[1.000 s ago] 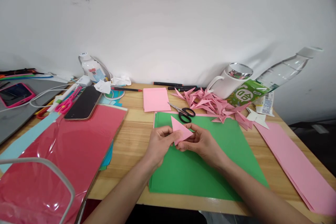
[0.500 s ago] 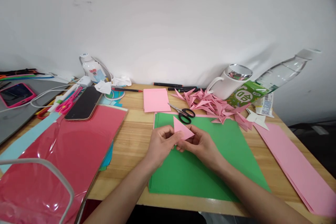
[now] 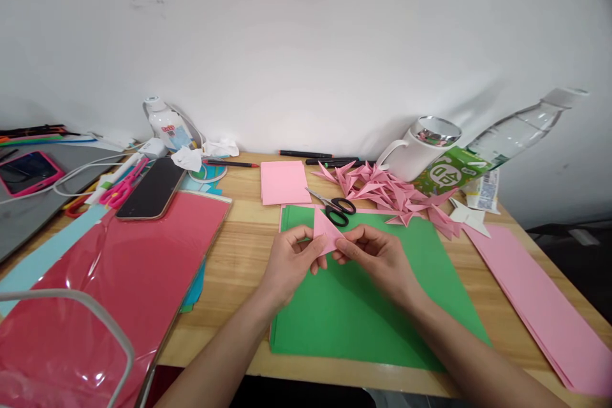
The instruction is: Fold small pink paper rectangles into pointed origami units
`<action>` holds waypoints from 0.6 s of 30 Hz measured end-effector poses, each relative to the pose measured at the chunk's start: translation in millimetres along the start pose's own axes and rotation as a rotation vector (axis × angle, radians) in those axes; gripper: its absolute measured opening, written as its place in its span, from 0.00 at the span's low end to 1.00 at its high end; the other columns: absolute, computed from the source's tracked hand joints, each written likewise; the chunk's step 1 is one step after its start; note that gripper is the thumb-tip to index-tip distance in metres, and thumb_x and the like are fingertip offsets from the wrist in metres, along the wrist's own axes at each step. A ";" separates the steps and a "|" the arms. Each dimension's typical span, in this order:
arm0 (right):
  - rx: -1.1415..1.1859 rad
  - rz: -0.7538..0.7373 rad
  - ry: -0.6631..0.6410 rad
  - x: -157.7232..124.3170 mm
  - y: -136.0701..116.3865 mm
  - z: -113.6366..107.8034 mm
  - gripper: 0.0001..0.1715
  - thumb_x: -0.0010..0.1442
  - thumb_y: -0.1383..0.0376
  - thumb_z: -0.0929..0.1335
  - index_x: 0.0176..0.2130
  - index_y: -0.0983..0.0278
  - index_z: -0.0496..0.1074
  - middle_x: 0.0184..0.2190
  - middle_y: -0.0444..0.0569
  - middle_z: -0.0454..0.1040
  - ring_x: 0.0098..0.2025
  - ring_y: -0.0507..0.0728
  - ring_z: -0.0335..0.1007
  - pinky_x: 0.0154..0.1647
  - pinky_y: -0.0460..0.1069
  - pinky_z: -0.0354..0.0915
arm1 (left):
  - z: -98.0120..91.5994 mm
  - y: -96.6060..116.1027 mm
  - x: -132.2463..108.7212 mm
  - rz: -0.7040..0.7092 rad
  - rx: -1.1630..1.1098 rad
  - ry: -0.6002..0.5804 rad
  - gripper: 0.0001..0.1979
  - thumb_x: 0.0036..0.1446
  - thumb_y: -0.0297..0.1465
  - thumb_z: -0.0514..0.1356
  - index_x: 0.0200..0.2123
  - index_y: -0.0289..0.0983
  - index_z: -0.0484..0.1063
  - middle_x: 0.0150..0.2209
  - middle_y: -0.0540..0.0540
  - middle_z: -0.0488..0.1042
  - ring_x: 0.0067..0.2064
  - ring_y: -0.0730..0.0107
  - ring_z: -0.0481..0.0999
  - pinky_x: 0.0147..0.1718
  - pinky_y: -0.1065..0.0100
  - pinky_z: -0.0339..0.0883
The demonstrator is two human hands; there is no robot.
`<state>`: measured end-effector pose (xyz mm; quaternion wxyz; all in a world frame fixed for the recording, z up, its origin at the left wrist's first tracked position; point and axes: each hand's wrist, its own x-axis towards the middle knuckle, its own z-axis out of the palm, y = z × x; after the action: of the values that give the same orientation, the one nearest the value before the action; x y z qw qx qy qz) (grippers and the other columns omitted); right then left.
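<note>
Between my two hands is a small pink paper triangle [image 3: 325, 229], held above a green sheet [image 3: 377, 306]. My left hand [image 3: 294, 261] pinches its left and lower part with the thumb on top. At its right corner, my right hand [image 3: 377, 255] grips the paper between thumb and fingers. Black-handled scissors [image 3: 337, 211] lie just beyond the triangle, near the green sheet's back edge. Behind them rests a stack of pink squares [image 3: 284, 183]. A pile of folded pink paper pieces [image 3: 382, 190] lies to the back right.
A white mug [image 3: 414, 153], a green packet [image 3: 449, 170] and a clear bottle [image 3: 523, 127] are at the back right. Long pink strips [image 3: 540, 306] lie on the right. At left are a red plastic-covered sheet [image 3: 119, 287], a phone [image 3: 152, 189] and pink scissors [image 3: 125, 183].
The triangle has shifted slightly left and turned. My right hand's thumb has moved onto the triangle's right corner, and that hand sits slightly farther right.
</note>
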<state>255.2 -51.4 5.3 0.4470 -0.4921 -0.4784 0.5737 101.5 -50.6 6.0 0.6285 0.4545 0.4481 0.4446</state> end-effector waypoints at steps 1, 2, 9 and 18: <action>-0.004 -0.001 -0.003 0.2 -0.1 0.1 0.16 0.45 0.55 0.74 0.25 0.64 0.70 0.20 0.46 0.75 0.24 0.53 0.71 0.28 0.49 0.70 | 0.4 0.2 0.0 -0.001 -0.002 0.001 0.14 0.51 0.38 0.61 0.22 0.34 0.67 0.17 0.51 0.67 0.18 0.80 0.62 0.17 0.76 0.55; -0.005 -0.002 -0.013 0.4 -0.4 0.5 0.16 0.46 0.55 0.74 0.25 0.64 0.70 0.21 0.46 0.75 0.24 0.53 0.71 0.28 0.48 0.70 | 0.7 0.2 0.0 -0.002 0.000 0.007 0.13 0.51 0.37 0.61 0.22 0.34 0.66 0.17 0.51 0.67 0.18 0.80 0.62 0.17 0.76 0.55; -0.026 -0.056 -0.013 -0.3 -0.5 3.7 0.16 0.46 0.55 0.73 0.29 0.64 0.71 0.22 0.45 0.73 0.24 0.52 0.70 0.27 0.48 0.69 | 2.2 0.7 -0.7 -0.008 0.039 0.050 0.14 0.50 0.37 0.61 0.20 0.35 0.64 0.14 0.52 0.67 0.13 0.81 0.61 0.13 0.77 0.53; -0.015 -0.063 0.021 -1.7 2.1 2.2 0.13 0.46 0.57 0.74 0.27 0.64 0.73 0.21 0.45 0.74 0.22 0.52 0.70 0.26 0.48 0.69 | 3.3 3.1 0.2 0.004 -0.043 0.002 0.10 0.49 0.35 0.61 0.26 0.34 0.67 0.20 0.50 0.70 0.19 0.74 0.69 0.16 0.73 0.62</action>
<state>253.2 -53.6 3.6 0.4663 -0.4861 -0.4933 0.5504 104.3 -50.4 9.6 0.6368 0.4412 0.4381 0.4559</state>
